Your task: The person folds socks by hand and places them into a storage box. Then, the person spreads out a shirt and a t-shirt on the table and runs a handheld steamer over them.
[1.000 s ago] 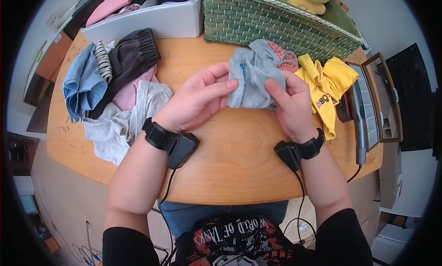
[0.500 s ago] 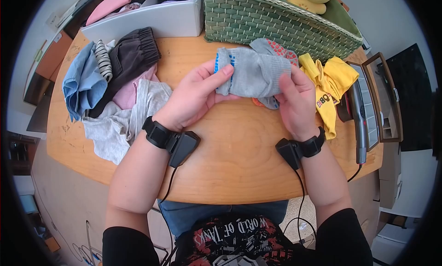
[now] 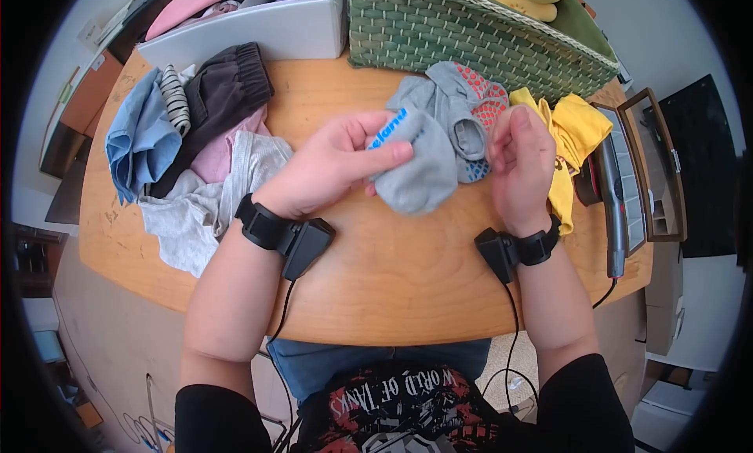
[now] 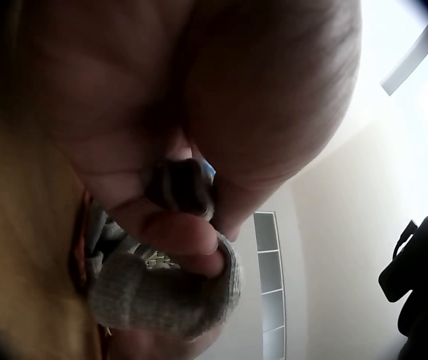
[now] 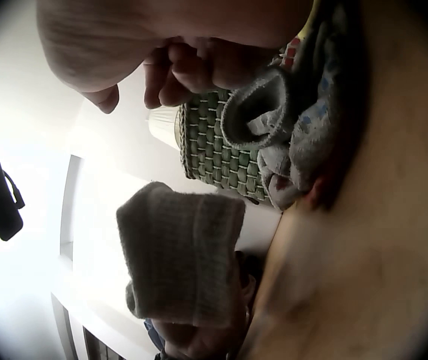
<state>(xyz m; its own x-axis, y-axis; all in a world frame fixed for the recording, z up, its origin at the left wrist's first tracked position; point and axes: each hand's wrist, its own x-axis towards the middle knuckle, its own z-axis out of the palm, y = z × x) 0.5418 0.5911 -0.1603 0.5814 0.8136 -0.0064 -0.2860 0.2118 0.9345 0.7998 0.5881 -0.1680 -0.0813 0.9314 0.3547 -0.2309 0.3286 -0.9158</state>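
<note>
A grey sock (image 3: pixel 423 171) with blue lettering at one edge is folded into a compact bundle. My left hand (image 3: pixel 325 163) pinches it between thumb and fingers, above the middle of the table. Its ribbed knit faces the camera in the right wrist view, and the fingers reach inside its rim in the left wrist view. My right hand (image 3: pixel 522 167) is off the sock, fingers loosely bent around nothing. Between the hands and the basket lie more grey socks (image 3: pixel 445 100) with red and blue grip dots, one with its round opening turned up.
A yellow garment (image 3: pixel 584 131) lies right of the socks, near a corded grey appliance (image 3: pixel 613 210). Several clothes, among them dark trousers (image 3: pixel 223 92) and a light grey garment (image 3: pixel 184 225), are heaped at left. Behind stand a white bin (image 3: pixel 274 33) and a green woven basket (image 3: pixel 471 49).
The right hand has let go of the sock and moved slightly right. The left hand has turned the folded sock downward, uncovering the other socks behind it.
</note>
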